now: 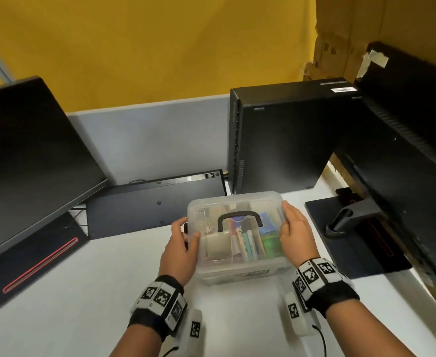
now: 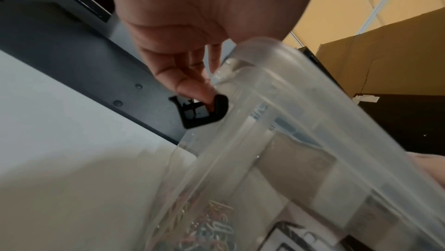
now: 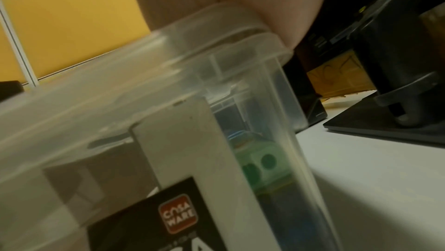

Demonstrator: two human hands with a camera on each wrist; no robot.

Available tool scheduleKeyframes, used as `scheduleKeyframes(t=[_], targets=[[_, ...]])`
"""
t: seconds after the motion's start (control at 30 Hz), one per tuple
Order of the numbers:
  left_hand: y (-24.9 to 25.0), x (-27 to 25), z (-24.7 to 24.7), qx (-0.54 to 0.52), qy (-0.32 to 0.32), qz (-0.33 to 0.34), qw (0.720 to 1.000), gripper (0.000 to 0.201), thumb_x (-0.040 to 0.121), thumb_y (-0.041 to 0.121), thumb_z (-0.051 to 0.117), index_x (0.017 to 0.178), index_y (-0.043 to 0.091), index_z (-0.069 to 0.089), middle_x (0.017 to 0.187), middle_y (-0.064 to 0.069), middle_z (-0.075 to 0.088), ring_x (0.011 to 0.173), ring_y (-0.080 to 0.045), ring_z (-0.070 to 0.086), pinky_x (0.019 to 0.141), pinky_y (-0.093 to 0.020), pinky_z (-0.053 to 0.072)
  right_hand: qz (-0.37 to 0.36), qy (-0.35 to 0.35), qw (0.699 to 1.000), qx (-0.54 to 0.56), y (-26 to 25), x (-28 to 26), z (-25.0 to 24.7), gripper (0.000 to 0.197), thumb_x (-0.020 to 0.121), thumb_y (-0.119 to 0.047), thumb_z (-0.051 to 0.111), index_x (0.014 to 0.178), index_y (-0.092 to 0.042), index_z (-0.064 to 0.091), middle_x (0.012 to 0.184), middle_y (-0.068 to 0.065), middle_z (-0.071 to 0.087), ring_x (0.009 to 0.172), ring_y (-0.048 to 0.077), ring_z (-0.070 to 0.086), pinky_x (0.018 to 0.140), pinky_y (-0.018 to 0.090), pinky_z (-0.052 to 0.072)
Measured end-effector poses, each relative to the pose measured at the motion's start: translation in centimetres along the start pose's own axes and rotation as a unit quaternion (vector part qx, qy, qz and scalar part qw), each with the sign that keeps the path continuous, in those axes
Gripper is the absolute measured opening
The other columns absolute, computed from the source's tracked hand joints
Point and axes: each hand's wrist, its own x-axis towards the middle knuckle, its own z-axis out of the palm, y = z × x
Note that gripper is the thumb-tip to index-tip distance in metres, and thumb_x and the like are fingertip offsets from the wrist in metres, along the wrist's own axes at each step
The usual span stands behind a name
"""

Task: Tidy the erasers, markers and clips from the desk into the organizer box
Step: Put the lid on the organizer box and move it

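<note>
Both hands apparently grip organizer box (image 1: 240,266) between them.

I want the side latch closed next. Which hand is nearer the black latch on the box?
Left. The left hand has a fingertip on the black latch at the organizer box's left end; the right hand grips the opposite end.

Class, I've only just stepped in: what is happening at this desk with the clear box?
A person holds the clear organizer box on the white desk, the left hand at its left end and the right hand at its right. The lid with the black handle is on. Markers and clips lie inside. The left fingers touch a black latch.
</note>
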Motion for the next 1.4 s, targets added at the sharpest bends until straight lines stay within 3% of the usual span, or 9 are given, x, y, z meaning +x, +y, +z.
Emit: scheduleKeyframes(t=[0.23,0.37,0.53,0.7,0.77,0.87,0.97,1.2,1.4], targets=[[-0.7,-0.1,0.2,-0.016,0.011,-0.015,1.0,0.038,0.096,0.031,0.045,0.132,0.025,0.033,0.086,0.016,0.056,0.076,-0.004,0.061,0.06,-0.017,0.043,-0.02,-0.025,0.999,-0.007,0.0,0.7,0.3,0.049,0.098,-0.008,0.036,0.147,-0.011,0.032,0.15,0.005,0.036,0.137,0.019,0.032,0.115,0.029,0.022],[-1.3,0.1,0.9,-0.015,0.021,-0.002,1.0,0.04,0.093,0.035,0.051,0.13,0.026,0.037,0.111,0.005,0.058,0.097,-0.008,0.058,0.08,-0.026,0.052,-0.017,-0.036,0.999,-0.014,0.5,1.1,0.3,0.049,0.099,-0.007,0.036,0.147,-0.012,0.03,0.149,0.007,0.038,0.134,0.022,0.037,0.113,0.03,0.026],[-1.9,0.6,1.4,0.096,0.066,-0.026,0.993,0.05,0.089,0.044,0.054,0.133,0.027,0.038,0.132,-0.002,0.043,0.119,-0.022,0.039,0.099,-0.045,0.036,-0.024,-0.027,0.997,-0.071,0.5,1.0,0.6,0.05,0.099,-0.011,0.034,0.148,-0.016,0.027,0.144,0.005,0.041,0.129,0.022,0.036,0.109,0.034,0.03],[-3.3,1.2,0.5,-0.137,-0.031,-0.187,0.972,0.102,0.071,0.059,0.068,0.147,0.023,0.011,0.143,-0.01,0.039,0.128,-0.027,0.044,0.107,-0.048,0.038,-0.006,-0.033,0.994,-0.101,0.2,0.9,0.6,0.056,0.098,-0.046,0.035,0.148,-0.023,0.023,0.148,0.001,0.035,0.134,0.025,0.027,0.111,0.043,0.029],[-3.4,1.2,0.3,-0.169,-0.112,-0.216,0.955,0.099,0.068,0.064,0.069,0.143,0.014,0.028,0.13,-0.007,0.056,0.115,-0.021,0.058,0.102,-0.042,0.045,0.024,-0.052,0.992,-0.114,0.3,1.0,0.7,0.067,0.091,-0.061,0.036,0.146,-0.028,0.019,0.151,0.0,0.028,0.134,0.03,0.027,0.109,0.049,0.032],[-3.0,1.2,0.4,-0.151,-0.112,-0.154,0.97,0.074,0.068,0.06,0.071,0.124,0.014,0.054,0.116,-0.005,0.066,0.1,-0.015,0.065,0.084,-0.029,0.054,0.055,-0.07,0.993,-0.072,0.3,1.2,0.7,0.077,0.082,-0.071,0.042,0.144,-0.035,0.016,0.149,0.0,0.025,0.122,0.033,0.046,0.096,0.05,0.045],[-1.5,0.8,0.8,-0.139,-0.058,-0.103,0.983,0.057,0.077,0.031,0.074,0.119,0.019,0.038,0.111,0.008,0.056,0.098,-0.01,0.057,0.067,-0.013,0.047,0.064,-0.07,0.994,-0.05,0.1,1.1,0.5,0.076,0.08,-0.073,0.046,0.141,-0.04,0.016,0.139,0.005,0.039,0.11,0.032,0.055,0.089,0.048,0.049],[-0.2,1.3,2.2,-0.104,0.005,-0.05,0.993,0.085,0.054,0.038,0.088,0.12,0.033,0.035,0.117,0.008,0.052,0.106,-0.011,0.053,0.088,-0.029,0.049,0.067,-0.08,0.993,-0.05,-0.3,0.9,0.2,0.081,0.075,-0.076,0.048,0.141,-0.041,0.013,0.132,0.007,0.047,0.109,0.031,0.056,0.087,0.044,0.048],[0.2,1.6,2.4,-0.066,0.013,-0.037,0.997,0.082,0.062,0.035,0.085,0.127,0.025,0.035,0.12,0.007,0.05,0.108,-0.014,0.052,0.089,-0.032,0.048,0.075,-0.089,0.992,-0.057,-0.4,1.0,0.2,0.087,0.072,-0.079,0.05,0.139,-0.043,0.009,0.131,0.008,0.046,0.108,0.032,0.056,0.089,0.048,0.049]])
